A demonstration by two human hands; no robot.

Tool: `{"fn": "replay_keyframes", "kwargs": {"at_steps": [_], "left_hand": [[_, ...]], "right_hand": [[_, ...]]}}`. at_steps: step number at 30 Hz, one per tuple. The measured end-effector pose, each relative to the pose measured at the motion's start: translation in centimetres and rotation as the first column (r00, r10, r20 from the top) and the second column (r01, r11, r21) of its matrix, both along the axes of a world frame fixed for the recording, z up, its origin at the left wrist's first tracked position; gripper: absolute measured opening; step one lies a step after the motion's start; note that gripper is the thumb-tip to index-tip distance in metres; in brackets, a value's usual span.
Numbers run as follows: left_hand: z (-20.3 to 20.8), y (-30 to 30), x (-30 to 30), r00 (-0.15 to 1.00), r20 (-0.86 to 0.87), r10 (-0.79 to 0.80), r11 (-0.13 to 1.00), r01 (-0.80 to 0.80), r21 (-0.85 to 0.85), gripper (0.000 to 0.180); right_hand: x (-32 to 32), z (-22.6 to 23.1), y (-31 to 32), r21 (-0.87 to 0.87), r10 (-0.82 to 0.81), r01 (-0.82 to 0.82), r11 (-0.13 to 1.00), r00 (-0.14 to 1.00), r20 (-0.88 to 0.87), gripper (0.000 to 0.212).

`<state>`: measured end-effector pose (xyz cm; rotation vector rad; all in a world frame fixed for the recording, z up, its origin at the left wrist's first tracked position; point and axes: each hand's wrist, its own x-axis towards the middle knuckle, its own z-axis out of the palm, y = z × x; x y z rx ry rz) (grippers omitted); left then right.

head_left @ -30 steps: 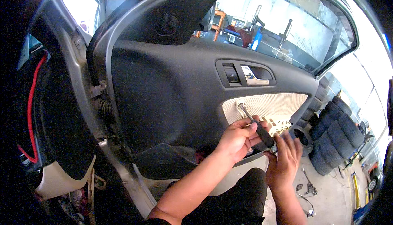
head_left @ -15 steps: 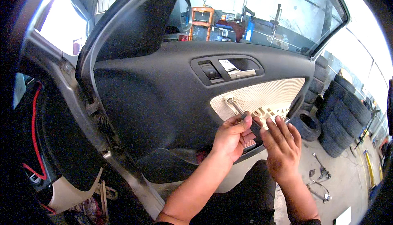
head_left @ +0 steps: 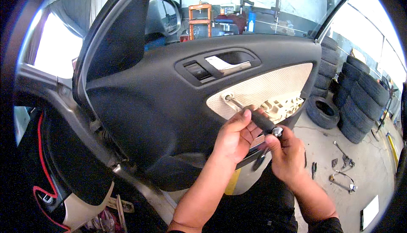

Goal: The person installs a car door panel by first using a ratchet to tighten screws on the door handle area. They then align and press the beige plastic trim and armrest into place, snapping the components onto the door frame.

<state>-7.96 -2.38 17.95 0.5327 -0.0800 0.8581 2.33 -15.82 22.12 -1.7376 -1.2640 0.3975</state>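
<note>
Several tires (head_left: 360, 101) R of door panel (head_left: 140, 118); L hand (head_left: 232, 135) curled round black-handled tool (head_left: 262, 122), R hand (head_left: 289, 156) pinching its butt; long axis slants up-left (tip at pale insert (head_left: 275, 85)).

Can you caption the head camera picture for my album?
Left hand and right hand on a black-handled tool at a car door, tires stacked nearby.

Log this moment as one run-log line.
left hand: on black tool handle | right hand: at handle's metal end | shaft: tip at cream insert | insert: in black door panel
</note>
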Motion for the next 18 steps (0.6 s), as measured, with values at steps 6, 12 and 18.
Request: {"fn": "replay_keyframes", "kwargs": {"at_steps": [6, 12, 18], "left_hand": [[-0.2, 0.4, -0.3, 0.997, -0.079, 0.007, 0.997, -0.001, 0.074, 0.029], [-0.5, 0.5, -0.1, 0.994, 0.085, -0.065, 0.995, 0.058, 0.078, 0.035], [0.5, 0.6, -0.4, 0.989, -0.126, 0.082, 0.993, -0.070, 0.092, 0.046]], "right_hand": [[2.2, -0.1, -0.8, 0.383, -0.309, -0.231, 0.894, 0.301, 0.902, 0.048], [0.8, 0.5, -0.1, 0.243, -0.038, -0.075, 0.967, 0.901, 0.431, 0.054], [3.2, -1.0, -0.4, 0.398, -0.259, -0.318, 0.861, 0.399, 0.880, 0.041]]}}
